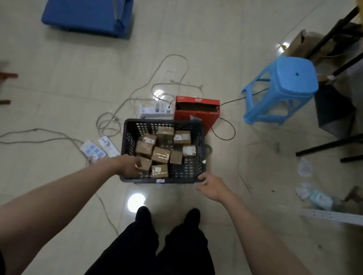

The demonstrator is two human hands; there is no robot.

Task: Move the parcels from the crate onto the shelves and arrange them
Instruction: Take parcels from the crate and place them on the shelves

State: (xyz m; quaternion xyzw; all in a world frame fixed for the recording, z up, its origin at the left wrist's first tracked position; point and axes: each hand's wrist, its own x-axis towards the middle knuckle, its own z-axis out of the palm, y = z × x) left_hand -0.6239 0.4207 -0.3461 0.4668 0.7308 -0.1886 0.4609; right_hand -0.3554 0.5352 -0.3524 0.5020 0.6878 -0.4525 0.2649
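1. Your legs stand just behind the crate [184,169], which sits on the floor [66,68].
2. Your left hand [126,165] reaches over the near-left rim onto a parcel [144,164]; the fingers curl around it, though you cannot tell whether they grip it yet.
3. Your right hand [211,187] sits at the near-right corner of the crate, fingers curled on the rim, seemingly steadying it.
4. About nine parcels [161,155] lie packed in the crate, so unloading seems barely begun.
5. Next, close firmly on the near-left parcel and lift it straight up, clear of its neighbours.
6. Beyond lie power strips [101,147], cables and a red box [197,111], then a blue stool [287,83]; step around them.
7. The pale perforated rail [343,216] at right may belong to the shelves.
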